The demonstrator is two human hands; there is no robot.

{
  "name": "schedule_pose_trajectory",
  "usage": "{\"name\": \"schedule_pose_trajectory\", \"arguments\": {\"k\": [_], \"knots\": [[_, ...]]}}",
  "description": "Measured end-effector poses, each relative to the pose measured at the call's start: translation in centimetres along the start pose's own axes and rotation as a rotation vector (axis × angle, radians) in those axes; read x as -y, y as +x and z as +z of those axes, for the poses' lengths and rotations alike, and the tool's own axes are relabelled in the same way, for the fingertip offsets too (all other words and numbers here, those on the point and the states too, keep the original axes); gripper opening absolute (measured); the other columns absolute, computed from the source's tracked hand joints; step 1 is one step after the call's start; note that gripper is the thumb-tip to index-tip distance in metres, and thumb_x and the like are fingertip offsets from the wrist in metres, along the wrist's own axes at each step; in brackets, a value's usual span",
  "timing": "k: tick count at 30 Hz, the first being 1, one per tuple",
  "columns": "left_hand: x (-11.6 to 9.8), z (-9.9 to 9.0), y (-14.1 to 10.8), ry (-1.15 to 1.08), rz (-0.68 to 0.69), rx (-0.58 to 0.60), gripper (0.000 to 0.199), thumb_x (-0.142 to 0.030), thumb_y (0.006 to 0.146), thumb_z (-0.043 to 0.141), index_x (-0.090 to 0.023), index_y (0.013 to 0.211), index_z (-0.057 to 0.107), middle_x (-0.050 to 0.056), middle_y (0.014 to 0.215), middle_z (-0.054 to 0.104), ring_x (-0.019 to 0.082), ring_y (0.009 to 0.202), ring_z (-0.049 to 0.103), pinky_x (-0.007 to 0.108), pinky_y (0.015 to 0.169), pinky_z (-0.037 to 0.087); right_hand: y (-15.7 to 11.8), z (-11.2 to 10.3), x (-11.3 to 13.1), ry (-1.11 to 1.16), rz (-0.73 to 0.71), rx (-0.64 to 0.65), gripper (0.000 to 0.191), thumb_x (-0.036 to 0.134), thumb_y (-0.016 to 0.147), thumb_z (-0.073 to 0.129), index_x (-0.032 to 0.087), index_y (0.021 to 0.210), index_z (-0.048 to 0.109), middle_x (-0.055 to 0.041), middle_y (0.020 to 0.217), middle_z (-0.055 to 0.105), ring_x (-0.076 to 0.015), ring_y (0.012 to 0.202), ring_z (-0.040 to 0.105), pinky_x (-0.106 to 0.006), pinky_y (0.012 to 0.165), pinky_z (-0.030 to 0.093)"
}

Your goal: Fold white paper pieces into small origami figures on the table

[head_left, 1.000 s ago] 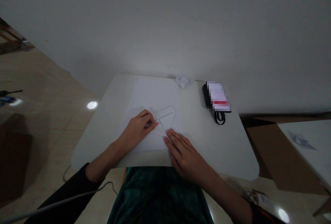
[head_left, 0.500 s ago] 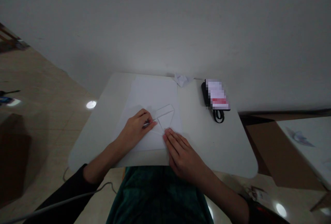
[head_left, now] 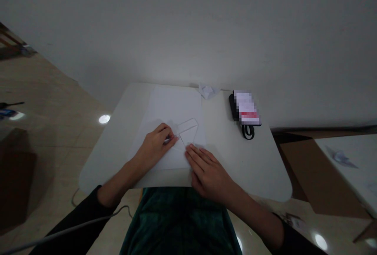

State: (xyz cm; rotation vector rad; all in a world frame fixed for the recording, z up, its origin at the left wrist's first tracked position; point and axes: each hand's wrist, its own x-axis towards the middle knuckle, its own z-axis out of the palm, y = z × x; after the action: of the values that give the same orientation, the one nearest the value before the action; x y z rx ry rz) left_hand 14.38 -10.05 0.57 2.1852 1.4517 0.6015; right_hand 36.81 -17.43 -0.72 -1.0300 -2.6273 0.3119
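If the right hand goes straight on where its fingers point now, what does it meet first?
The right hand would first meet the folded paper, right at its fingertips; beyond that, probably the left hand, though heights are hard to judge.

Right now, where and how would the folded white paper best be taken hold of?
The folded white paper is probably best pinched at its far-right end, from the right: that end lies uncovered, while the left hand pinches the left part and the right hand's fingertips cover its near corner.
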Motion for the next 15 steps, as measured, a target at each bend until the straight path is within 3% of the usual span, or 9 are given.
{"name": "schedule_pose_trajectory", "arguments": {"k": [15], "knots": [[0.3, 0.4, 0.4, 0.048, -0.003, -0.021, 0.019, -0.034, 0.089, 0.053, -0.018, 0.079, 0.054, 0.002, 0.088, 0.055, 0.014, 0.073, 0.057, 0.027, 0.067, 0.047, 1.1, -1.1, -1.5, 0.101, -0.045, 0.098, 0.060, 0.026, 0.085, 0.049, 0.007, 0.141, 0.037, -0.0159, 0.154, 0.030, -0.0230, 0.146, 0.020, -0.045, 0.118, 0.024]]}}
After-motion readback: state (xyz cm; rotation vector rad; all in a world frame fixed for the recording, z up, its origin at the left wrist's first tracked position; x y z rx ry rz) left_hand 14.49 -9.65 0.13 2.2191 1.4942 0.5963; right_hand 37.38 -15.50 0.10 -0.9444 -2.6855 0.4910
